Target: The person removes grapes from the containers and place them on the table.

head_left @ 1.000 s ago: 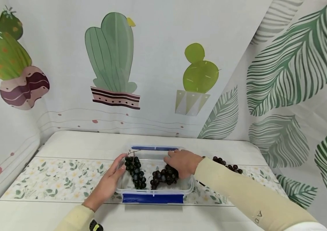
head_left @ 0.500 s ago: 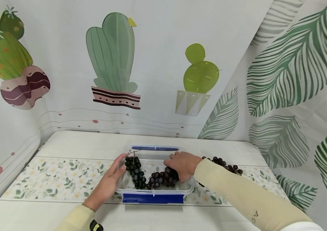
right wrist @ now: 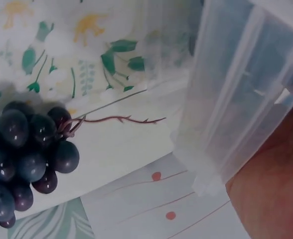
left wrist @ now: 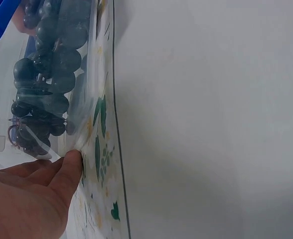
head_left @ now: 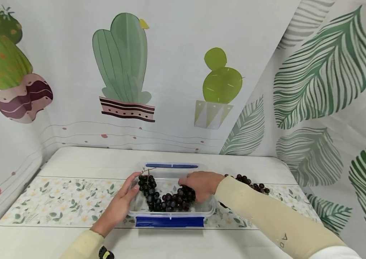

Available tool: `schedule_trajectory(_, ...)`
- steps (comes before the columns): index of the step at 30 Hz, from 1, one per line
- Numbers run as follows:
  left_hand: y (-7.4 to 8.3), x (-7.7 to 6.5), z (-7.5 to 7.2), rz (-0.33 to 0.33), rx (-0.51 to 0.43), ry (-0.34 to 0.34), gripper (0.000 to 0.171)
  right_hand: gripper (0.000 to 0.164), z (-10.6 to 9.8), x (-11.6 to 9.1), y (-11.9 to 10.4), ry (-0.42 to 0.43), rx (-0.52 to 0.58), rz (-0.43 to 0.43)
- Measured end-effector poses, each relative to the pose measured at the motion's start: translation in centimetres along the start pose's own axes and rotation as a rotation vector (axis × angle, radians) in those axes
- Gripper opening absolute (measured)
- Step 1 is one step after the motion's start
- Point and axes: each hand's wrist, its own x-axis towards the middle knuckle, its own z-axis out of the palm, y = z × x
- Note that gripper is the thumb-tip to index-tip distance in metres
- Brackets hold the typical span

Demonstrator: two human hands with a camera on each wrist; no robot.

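A clear plastic container (head_left: 171,214) with blue clips stands on the table. My left hand (head_left: 119,203) rests against its left end; the left wrist view shows those fingers (left wrist: 69,172) extended along the outside wall. Inside, one dark grape bunch (head_left: 147,189) lies along the left, its bare stem poking above the rim. My right hand (head_left: 200,185) reaches in from the right and holds a second grape bunch (head_left: 174,201), whose left end meets the first. Its fingertips are partly hidden. The right wrist view shows only part of that hand (right wrist: 273,174) behind the container wall.
A third grape bunch (right wrist: 27,154) lies on the table right of the container, partly behind my right forearm in the head view. A floral strip (head_left: 60,199) crosses the white table. Behind hangs a printed cloth (head_left: 176,72) with cacti and leaves.
The grape bunch under my right hand has shifted left to meet the other bunch, and that hand has slid slightly left with it. My left hand stays at the container's end.
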Motion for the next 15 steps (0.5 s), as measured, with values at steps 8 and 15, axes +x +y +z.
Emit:
schedule_trajectory(8,0.05,0.11,0.02,-0.003,-0.001,-0.001,0.051,0.061,-0.09,0.02,0.63,0.029,0.015,-0.047)
schedule_trajectory(15,0.05,0.04,0.02,-0.015,0.003,0.001,0.050,0.061,-0.58,-0.05,0.75,-0.006,0.230,-0.059)
